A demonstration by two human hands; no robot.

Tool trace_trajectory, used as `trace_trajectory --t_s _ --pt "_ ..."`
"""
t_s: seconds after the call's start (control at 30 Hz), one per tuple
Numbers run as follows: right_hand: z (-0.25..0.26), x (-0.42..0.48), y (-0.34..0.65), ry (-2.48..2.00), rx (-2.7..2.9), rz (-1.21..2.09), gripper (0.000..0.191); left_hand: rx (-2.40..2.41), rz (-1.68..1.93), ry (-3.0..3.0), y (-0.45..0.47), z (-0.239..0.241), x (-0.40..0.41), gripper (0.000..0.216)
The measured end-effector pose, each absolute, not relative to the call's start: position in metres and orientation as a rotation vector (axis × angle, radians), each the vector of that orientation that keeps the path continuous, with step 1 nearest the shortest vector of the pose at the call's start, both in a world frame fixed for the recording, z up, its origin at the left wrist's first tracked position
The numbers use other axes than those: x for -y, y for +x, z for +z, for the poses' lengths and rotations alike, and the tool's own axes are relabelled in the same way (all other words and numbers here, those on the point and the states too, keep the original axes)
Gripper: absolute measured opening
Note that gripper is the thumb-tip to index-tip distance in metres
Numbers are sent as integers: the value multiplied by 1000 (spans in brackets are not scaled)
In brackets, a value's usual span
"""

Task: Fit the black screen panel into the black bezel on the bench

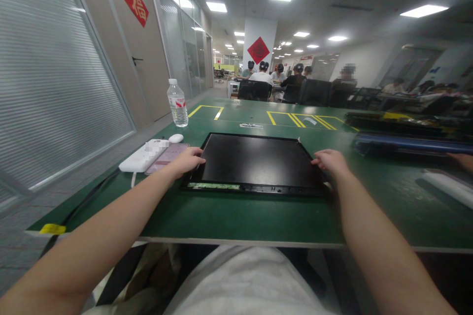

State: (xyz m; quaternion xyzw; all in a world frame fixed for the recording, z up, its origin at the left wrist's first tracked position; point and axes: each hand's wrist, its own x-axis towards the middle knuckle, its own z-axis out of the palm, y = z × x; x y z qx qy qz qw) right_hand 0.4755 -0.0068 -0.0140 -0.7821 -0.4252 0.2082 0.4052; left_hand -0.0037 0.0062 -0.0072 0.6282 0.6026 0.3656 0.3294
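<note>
A flat black display panel (pixel 254 162) in a dark frame lies on the green table in front of me, with a strip of green circuit board (pixel 214 186) along its near edge. My left hand (pixel 188 161) is closed on the panel's left edge, fingertips over the frame. At the right edge, my right hand (pixel 330 163) pinches the frame between thumb and fingers. Part of each grip is hidden behind the hand.
Left of the panel are a white power bank-like box (pixel 138 160), a phone (pixel 166 157), a white mouse-like object (pixel 176 138) and a water bottle (pixel 178 103). More panels (pixel 402 143) lie right, near another person's hand (pixel 461 160). Yellow tape (pixel 301 120) marks the table (pixel 236 219).
</note>
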Motion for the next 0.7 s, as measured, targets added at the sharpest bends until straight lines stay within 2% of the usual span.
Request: trace_trajectory --t_s 0.2,0.43,0.7 --pt "-15 6 476 -1979 1075 532 17 -1558 962 1666 -4 -7 -7 20" --pt "-13 7 474 -1981 1052 538 26 -1561 947 1624 -4 -8 -6 22" --pt "-12 9 471 -1981 1037 545 24 -1602 951 1661 -6 -8 -7 21"
